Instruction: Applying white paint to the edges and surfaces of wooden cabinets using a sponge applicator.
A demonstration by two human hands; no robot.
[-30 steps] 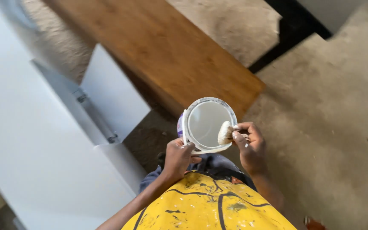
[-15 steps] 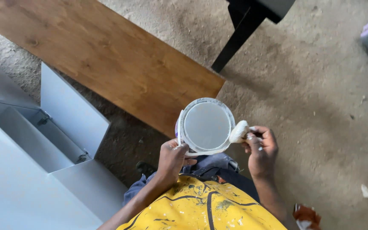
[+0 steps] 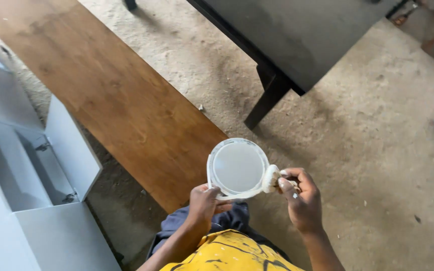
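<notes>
At the far left we see the white cabinet (image 3: 31, 200) with its door open, now nearer the frame's edge than half a second ago. The brown wooden board (image 3: 111, 100) runs diagonally from upper left. At lower centre our left hand (image 3: 203, 203) grips the round white paint tub (image 3: 238, 168) from below, fingers closed. Our right hand (image 3: 302, 200) clasps a paint-laden brush (image 3: 271, 178), now touching the tub's right rim. The black table (image 3: 287, 45) has entered at upper right.

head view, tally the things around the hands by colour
white: 3, round paint container, paint-coated brush in right hand, open cabinet
brown: 1, long wooden board
black: 1, dark table
total: 5
left hand grips the container rim
</notes>
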